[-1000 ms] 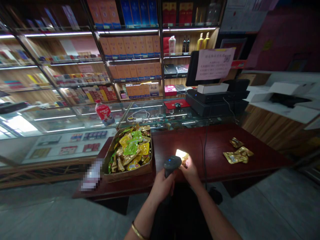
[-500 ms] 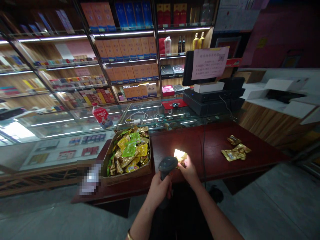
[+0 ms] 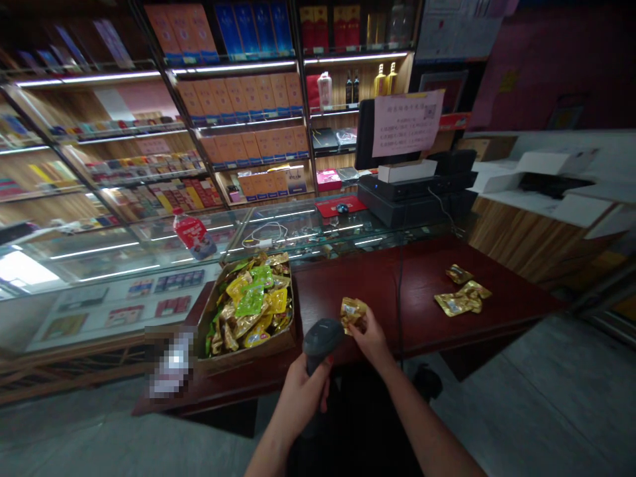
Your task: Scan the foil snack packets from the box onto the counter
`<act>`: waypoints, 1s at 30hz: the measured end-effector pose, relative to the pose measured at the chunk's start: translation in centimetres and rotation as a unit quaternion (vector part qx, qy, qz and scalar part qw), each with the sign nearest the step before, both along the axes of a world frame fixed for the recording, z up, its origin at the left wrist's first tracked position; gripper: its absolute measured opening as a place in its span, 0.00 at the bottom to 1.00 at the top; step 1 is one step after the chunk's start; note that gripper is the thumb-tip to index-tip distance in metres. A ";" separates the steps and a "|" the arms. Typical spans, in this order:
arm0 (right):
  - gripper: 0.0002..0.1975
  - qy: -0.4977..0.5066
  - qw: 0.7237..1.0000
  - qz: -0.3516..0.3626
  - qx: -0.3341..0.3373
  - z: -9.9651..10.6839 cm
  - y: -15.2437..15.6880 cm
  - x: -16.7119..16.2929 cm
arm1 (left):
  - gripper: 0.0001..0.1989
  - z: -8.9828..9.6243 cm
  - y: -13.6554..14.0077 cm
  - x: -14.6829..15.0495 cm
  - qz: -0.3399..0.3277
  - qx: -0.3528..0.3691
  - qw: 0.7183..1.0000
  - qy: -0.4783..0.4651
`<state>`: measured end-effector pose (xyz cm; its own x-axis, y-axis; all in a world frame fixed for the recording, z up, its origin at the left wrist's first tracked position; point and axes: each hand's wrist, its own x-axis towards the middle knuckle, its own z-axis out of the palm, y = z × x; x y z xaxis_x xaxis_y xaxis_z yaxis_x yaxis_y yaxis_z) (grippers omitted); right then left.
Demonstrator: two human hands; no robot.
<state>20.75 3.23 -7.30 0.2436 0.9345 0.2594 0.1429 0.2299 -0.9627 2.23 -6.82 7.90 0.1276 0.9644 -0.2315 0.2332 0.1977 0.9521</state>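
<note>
My left hand [image 3: 304,389] is wrapped round the handle of a dark barcode scanner [image 3: 322,336], whose head tilts toward the right. Just beyond it, my right hand [image 3: 368,336] pinches a small gold foil snack packet [image 3: 352,313] above the dark red table. To the left stands an open cardboard box [image 3: 293,338] heaped with gold, yellow and green snack packets [image 3: 252,298]. A few more gold packets [image 3: 462,299] lie on the table at the right.
The dark red table [image 3: 322,281] meets a glass display counter [image 3: 238,228]. On the glass are a red-labelled bottle [image 3: 193,233], a white cable [image 3: 267,242], a mouse [image 3: 342,209] and a monitor [image 3: 365,132]. A black cord [image 3: 400,291] crosses the table beside my right hand.
The bright scanner light on the gold packet has gone out. Both hands have shifted slightly left in the picture, as has the whole scene. Each hand keeps its hold.
</note>
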 end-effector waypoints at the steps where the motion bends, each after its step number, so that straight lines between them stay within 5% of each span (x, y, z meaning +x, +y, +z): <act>1: 0.19 0.002 1.000 0.004 0.002 0.0 0.0 0.0 | 0.23 0.3 -0.6 -0.5 -0.002 0.001 1.000 0.005; 9: 0.32 0.016 1.000 0.009 0.004 0.2 -0.2 -0.1 | 0.29 3.0 -3.2 -3.3 -0.006 0.001 0.999 0.034; 30: 0.27 -0.007 1.000 0.007 0.025 -0.4 0.0 0.0 | 0.26 2.0 -1.5 -2.2 -0.007 -0.014 1.000 0.012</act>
